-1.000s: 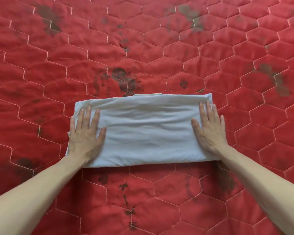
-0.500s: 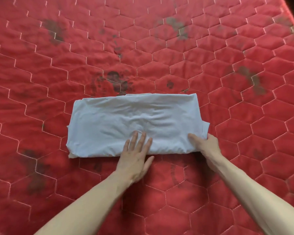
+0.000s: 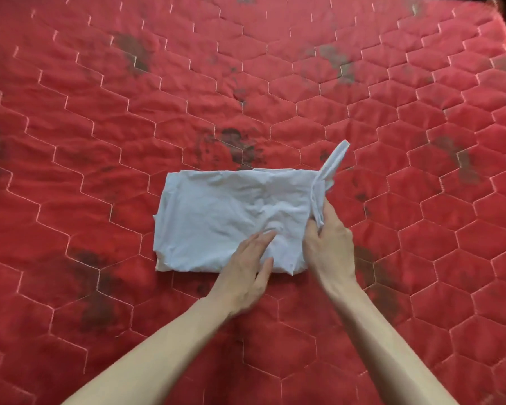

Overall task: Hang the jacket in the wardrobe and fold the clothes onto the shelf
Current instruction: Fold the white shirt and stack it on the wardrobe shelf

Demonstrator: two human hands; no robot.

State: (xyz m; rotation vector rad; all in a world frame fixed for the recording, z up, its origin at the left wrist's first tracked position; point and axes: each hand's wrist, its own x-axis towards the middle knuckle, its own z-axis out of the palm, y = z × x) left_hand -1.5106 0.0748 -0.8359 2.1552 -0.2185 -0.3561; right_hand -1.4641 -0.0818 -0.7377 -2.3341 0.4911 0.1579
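A person's two bare hands work a pale blue-white folded cotton garment that lies flat near the middle of a red quilted bed cover stitched in hexagons. The left hand rests on the garment's near edge, fingers straight and close together, pressing the cloth down at about the midpoint of its length. The right hand pinches the garment's right end between thumb and curled fingers and lifts it, so that a narrow strip of fabric stands up and away from the bed.

By the look of it, the step in hand is the crosswise fold, right end over left. The risk lies in the thin, limp cloth: if the right hand carries only the top layer, the lower layers may stay behind and the bundle open out; if the left hand eases off, the whole piece could slide on the cover and the edges end up askew. The creases gathered near the left fingertips suggest the fabric bunches easily.

Dark mottled patches mark the cover in several places. No brand, label or writing can be read anywhere. Neither wardrobe nor shelf is in view.
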